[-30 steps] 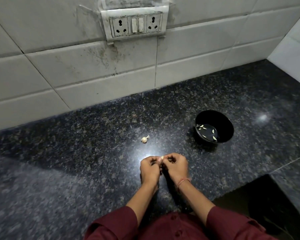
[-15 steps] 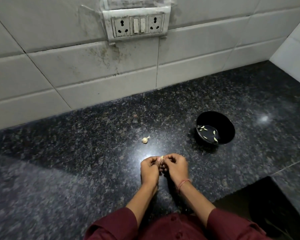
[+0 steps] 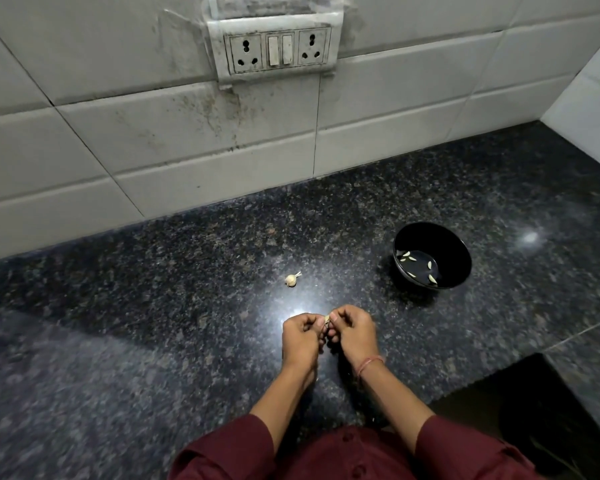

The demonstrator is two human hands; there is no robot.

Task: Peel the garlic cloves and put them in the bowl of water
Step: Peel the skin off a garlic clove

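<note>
My left hand [image 3: 300, 337] and my right hand [image 3: 352, 332] meet low over the dark granite counter [image 3: 153, 306], fingers curled. Together they pinch one small garlic clove [image 3: 326, 319], mostly hidden between the fingertips. A small remainder of the garlic bulb [image 3: 291, 279] lies on the counter just beyond the hands, to the left. To the right and farther back stands a black bowl [image 3: 458, 251] of water with several pale peeled cloves [image 3: 432, 279] floating in it.
A white tiled wall [image 3: 187, 140] with a switch and socket plate [image 3: 279, 50] runs along the back, and another wall closes the right corner. The counter's front edge steps in at the lower right, over a dark gap [image 3: 520, 410].
Both hands have stayed in place over the counter, with the fingers shifting slightly on the clove. The bowl and the bulb piece have not moved.
</note>
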